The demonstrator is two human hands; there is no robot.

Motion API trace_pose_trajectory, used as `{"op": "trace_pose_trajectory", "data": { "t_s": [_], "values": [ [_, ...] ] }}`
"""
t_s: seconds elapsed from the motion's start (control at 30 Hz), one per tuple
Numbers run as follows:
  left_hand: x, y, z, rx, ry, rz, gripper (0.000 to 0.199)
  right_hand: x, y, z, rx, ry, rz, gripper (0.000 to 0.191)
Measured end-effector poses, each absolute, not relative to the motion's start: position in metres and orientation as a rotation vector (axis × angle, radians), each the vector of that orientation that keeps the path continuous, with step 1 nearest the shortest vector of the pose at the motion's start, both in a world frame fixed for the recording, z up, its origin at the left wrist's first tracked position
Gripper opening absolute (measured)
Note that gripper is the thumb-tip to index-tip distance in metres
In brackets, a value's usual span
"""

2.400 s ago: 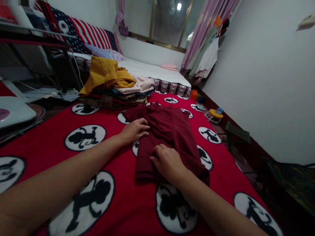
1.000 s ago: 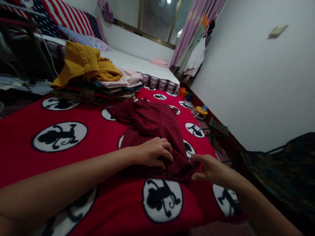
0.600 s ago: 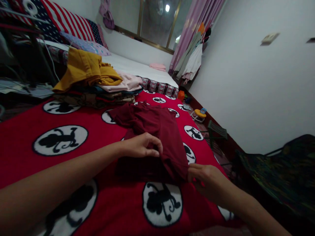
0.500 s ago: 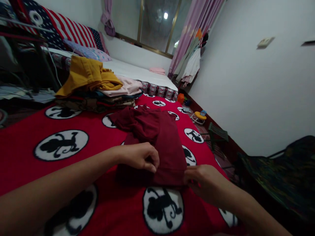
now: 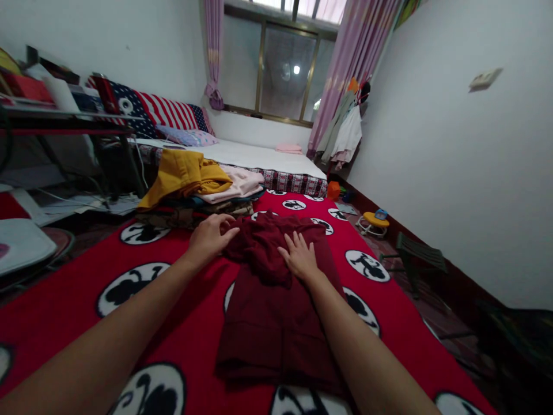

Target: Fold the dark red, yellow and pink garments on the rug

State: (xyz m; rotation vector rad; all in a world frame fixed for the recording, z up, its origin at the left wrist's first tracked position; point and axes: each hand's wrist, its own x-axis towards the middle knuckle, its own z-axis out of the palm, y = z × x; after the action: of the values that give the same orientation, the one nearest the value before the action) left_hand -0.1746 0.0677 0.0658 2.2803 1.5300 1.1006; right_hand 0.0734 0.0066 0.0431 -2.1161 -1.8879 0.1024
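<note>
A dark red garment (image 5: 268,328) lies on the red blanket (image 5: 185,311), its near part flat and its far part bunched up. My left hand (image 5: 212,235) is at the far left edge of the bunched cloth, thumb and fingers apart; whether it touches the fabric is hard to tell. Spread fingers of my right hand (image 5: 299,256) rest on top of the garment, right of the bunched part. Beyond my left hand sits a pile of clothes with a mustard yellow garment (image 5: 184,176) on top and a pale pink one (image 5: 237,183) beside it.
Behind the blanket is a white-topped bed (image 5: 254,154) with pillows. A cluttered desk (image 5: 64,120) stands at the left, near a chair (image 5: 23,245). On the right floor are a yellow stool (image 5: 375,220) and a dark folding stool (image 5: 421,253).
Both hands have moved from the garment's near edge to its far part, and their fingers have opened. The view has tilted up, showing more of the desk and window.
</note>
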Motion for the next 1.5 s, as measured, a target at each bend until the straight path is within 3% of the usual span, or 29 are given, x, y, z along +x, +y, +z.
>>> {"op": "trace_pose_trajectory", "data": {
  "t_s": [0.1,0.2,0.3,0.47,0.7,0.93,1.07,1.2,1.27,1.4,1.5],
  "values": [
    [-0.194,0.09,0.051,2.238,1.76,1.074,0.061,0.072,0.007,0.03,-2.15,-1.971,0.065,0.062],
    [-0.201,0.098,0.039,2.261,1.727,0.845,0.07,0.079,0.006,0.027,-2.083,-1.95,0.088,0.056],
    [-0.201,0.098,0.034,2.322,1.628,0.823,0.06,0.087,0.004,0.027,-1.933,-1.845,0.107,0.045],
    [-0.198,0.098,0.037,2.2,1.529,1.003,0.027,0.08,-0.009,0.038,-1.476,-1.698,0.053,0.021],
    [-0.196,0.099,0.049,1.299,1.041,1.341,0.032,0.042,-0.026,0.052,-1.241,-2.211,0.16,0.032],
    [-0.189,0.096,0.057,0.842,0.835,1.477,0.016,0.036,-0.02,0.043,-1.272,-1.987,0.354,0.01],
    [-0.157,0.055,0.078,1.444,0.567,1.446,0.018,0.039,-0.015,0.054,-1.165,-1.454,0.722,0.029],
    [-0.123,0.008,0.093,1.945,0.356,0.801,0.022,0.058,-0.007,0.062,-1.093,-0.891,0.824,0.047],
    [-0.119,0.006,0.091,2.04,0.479,0.757,0.024,0.069,-0.004,0.06,-1.129,-0.794,0.817,0.048],
    [-0.144,0.047,0.072,2.291,1.112,1.202,0.025,0.074,-0.002,0.05,-1.199,-0.801,0.837,0.046],
    [-0.17,0.082,0.049,2.289,1.542,1.096,0.065,0.07,0.0,0.045,-1.211,-0.867,0.79,0.043]
  ]
}}
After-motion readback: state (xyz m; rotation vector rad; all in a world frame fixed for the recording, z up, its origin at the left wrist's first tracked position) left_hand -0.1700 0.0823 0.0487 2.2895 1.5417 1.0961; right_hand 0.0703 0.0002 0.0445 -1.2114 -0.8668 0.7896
